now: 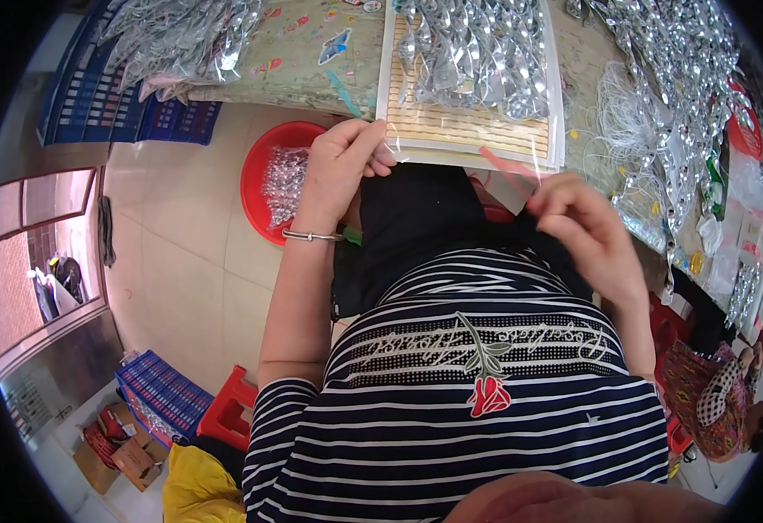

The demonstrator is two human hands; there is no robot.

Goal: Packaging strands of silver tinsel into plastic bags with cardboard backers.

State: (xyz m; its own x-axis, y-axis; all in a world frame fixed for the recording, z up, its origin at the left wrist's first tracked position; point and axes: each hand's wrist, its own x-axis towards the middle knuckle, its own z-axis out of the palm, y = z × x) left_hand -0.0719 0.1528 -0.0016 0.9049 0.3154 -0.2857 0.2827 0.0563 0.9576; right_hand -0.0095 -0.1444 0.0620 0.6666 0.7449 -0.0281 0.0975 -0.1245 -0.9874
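Note:
A white-edged board with a yellow striped face lies at the table's near edge, and silver twisted foil ornaments cover its far part. My left hand is closed at the board's near left corner, pinching shiny clear plastic film there. Over the near right corner, my right hand is closed, its fingertips pinched at a clear strip with a pinkish edge. Both the strip and the film are see-through, so their full outlines are hard to make out.
More silver ornaments sit over a blue crate at the far left. A red basin of silver pieces stands on the floor. White strings and hanging silver strands crowd the right. A red stool is lower left.

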